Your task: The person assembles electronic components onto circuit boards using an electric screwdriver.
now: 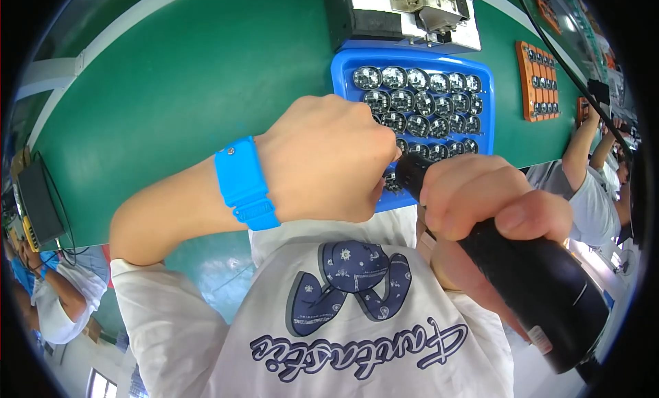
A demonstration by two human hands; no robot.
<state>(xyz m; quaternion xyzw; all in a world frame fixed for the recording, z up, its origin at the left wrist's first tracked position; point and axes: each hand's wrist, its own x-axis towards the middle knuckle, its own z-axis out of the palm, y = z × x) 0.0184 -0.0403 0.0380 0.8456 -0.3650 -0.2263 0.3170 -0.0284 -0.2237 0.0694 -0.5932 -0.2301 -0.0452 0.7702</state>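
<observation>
My right hand (pixel 491 192) is wrapped around a thick black electric screwdriver (pixel 546 281), its nose angled up and left toward my other hand. A cord leaves its rear end at the lower right. Knuckles up, my left hand (pixel 329 154) is closed with its fingers curled under, right by the screwdriver's nose. Whatever its fingers hold is hidden from this view, as is the screwdriver's bit. A blue wrist strap (pixel 245 182) circles my left wrist. Just beyond both hands, a blue tray (pixel 488 96) holds rows of round, glossy parts (pixel 417 79) with dark insides.
A metal fixture (pixel 432 17) on a pale box stands behind the tray on the green table (pixel 206 68). Farther right lies an orange rack (pixel 527 89) of similar round parts. A black cable (pixel 566 65) hangs at the upper right. Other people work at both sides.
</observation>
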